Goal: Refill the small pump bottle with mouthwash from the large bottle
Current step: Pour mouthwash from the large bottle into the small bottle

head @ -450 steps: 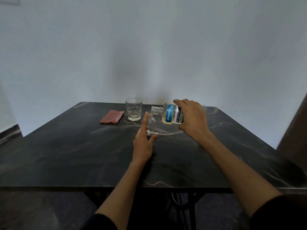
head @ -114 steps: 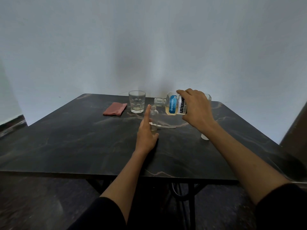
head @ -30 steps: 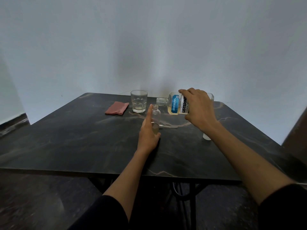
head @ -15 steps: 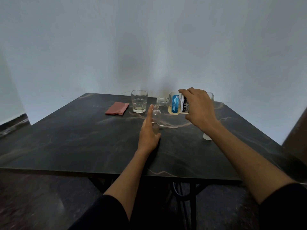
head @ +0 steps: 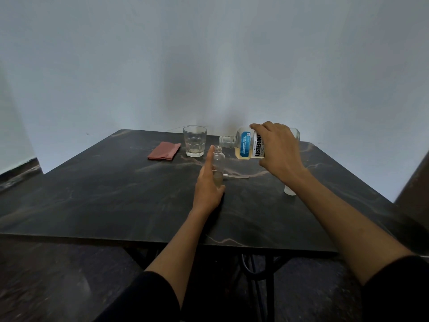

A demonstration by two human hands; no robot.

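Right of centre in the frame, "LISTERINE" is printed in white capitals on a dark band of the label on the large bottle (head: 249,145); its last letter is covered by the right hand (head: 278,152). Beside it, "COOL" is read in dark letters, the rest being hidden. White small print is carried on the blue panel of the same label but cannot be read.

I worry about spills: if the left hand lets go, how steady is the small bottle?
Probably tippy: the small bottle is narrow, upright and open-necked, with little liquid low inside, so likely light. The left hand steadies it; a nudge from the large bottle could topple it.
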